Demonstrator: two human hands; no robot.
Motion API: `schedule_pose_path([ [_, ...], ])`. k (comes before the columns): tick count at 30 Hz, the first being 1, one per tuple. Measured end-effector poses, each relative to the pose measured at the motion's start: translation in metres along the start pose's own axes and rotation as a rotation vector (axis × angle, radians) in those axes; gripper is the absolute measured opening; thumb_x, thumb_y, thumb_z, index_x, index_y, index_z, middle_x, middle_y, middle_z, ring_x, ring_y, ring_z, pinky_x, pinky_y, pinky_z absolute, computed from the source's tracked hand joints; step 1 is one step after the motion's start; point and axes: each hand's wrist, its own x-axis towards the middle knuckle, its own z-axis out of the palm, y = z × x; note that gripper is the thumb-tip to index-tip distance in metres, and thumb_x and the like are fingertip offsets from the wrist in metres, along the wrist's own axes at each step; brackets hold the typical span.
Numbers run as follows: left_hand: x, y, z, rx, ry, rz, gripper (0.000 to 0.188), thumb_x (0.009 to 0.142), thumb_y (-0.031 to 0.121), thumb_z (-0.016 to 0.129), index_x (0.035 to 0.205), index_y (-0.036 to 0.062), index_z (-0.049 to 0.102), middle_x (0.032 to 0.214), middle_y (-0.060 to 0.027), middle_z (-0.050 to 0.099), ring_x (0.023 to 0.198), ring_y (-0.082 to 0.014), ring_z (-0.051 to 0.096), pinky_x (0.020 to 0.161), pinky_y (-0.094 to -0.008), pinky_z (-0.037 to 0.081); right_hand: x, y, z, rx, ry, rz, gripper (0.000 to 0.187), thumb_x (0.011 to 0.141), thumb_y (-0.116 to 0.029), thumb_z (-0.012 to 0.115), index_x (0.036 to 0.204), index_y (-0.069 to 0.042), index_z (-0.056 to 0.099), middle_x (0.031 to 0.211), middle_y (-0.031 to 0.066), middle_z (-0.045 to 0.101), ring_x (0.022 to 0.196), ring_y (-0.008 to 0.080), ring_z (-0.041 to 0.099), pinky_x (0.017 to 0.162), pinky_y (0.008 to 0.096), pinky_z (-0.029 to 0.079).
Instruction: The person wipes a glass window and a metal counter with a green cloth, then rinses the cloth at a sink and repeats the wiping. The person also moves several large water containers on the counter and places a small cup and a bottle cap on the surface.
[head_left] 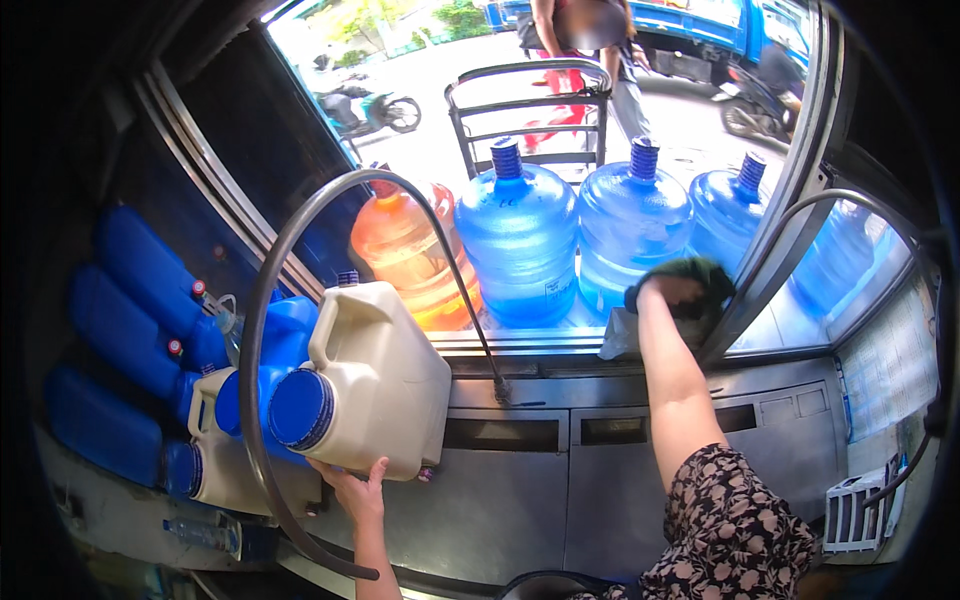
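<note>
A beige plastic water jug with a wide blue cap sits left of centre by the window sill. Its moulded handle is on the upper side. My left hand is against its lower near edge, thumb on the outside and the other fingers partly hidden beneath. Reaching forward on the right, my right hand is closed on a dark green cloth at the window frame. Below the cloth is a pale, bag-like piece, partly covered.
Large blue water bottles and an orange one stand beyond the sill. Blue jugs crowd the left. A curved metal tube arches near my left hand. Outside are a hand truck, people and motorcycles.
</note>
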Motion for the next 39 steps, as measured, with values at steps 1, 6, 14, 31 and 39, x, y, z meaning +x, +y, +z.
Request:
schedule_pose_path([
  [1,0.000,-0.002,0.000,0.042,0.001,0.020,0.127,0.069,0.032,0.086,0.150,-0.0010,-0.005,0.155,-0.0287,0.006,0.140,-0.0430,0.024,0.112,-0.0459,0.029,0.011,0.012,0.007,-0.287,-0.085,-0.008,0.069,0.089,-0.044,0.056,0.141,-0.002,0.037,0.139,0.0278,0.040,0.134,0.0428,0.035,0.108,0.0578,0.029],
  [6,-0.001,-0.007,0.002,0.076,-0.004,-0.015,0.125,0.070,0.036,0.085,0.151,-0.0004,-0.003,0.155,-0.0296,0.005,0.141,-0.0450,0.020,0.113,-0.0471,0.026,0.057,-0.099,-0.003,-0.478,0.128,-0.325,0.064,0.093,-0.046,0.047,0.144,-0.009,0.036,0.147,0.0255,0.029,0.135,0.0463,0.030,0.105,0.0620,0.029],
  [14,-0.001,-0.008,0.002,0.118,-0.002,0.016,0.124,0.070,0.037,0.085,0.151,0.0004,-0.002,0.155,-0.0296,0.004,0.142,-0.0444,0.017,0.114,-0.0464,0.026,0.013,-0.337,-0.100,0.235,0.614,-1.489,0.062,0.094,-0.058,0.039,0.140,-0.017,0.044,0.149,0.0250,0.030,0.130,0.0565,0.030,0.095,0.0762,0.026],
  [31,-0.003,0.003,0.000,0.144,0.025,-0.011,0.127,0.068,0.032,0.087,0.152,0.0039,-0.005,0.154,-0.0239,0.018,0.135,-0.0386,0.035,0.109,-0.0440,0.035,-0.125,-0.081,-0.054,-0.503,-1.768,-1.758,0.030,0.090,-0.018,0.055,0.120,-0.015,0.061,0.119,0.0098,0.062,0.109,0.0237,0.058,0.095,0.0351,0.045],
  [39,-0.001,0.009,-0.003,0.016,-0.013,-0.065,0.130,0.068,0.038,0.085,0.150,0.0022,-0.010,0.152,-0.0281,0.015,0.131,-0.0431,0.042,0.105,-0.0468,0.040,-0.179,-0.425,-0.146,0.533,0.239,-2.005,0.052,0.092,-0.046,0.051,0.135,-0.018,0.051,0.144,0.0127,0.036,0.131,0.0351,0.031,0.105,0.0587,0.023],
])
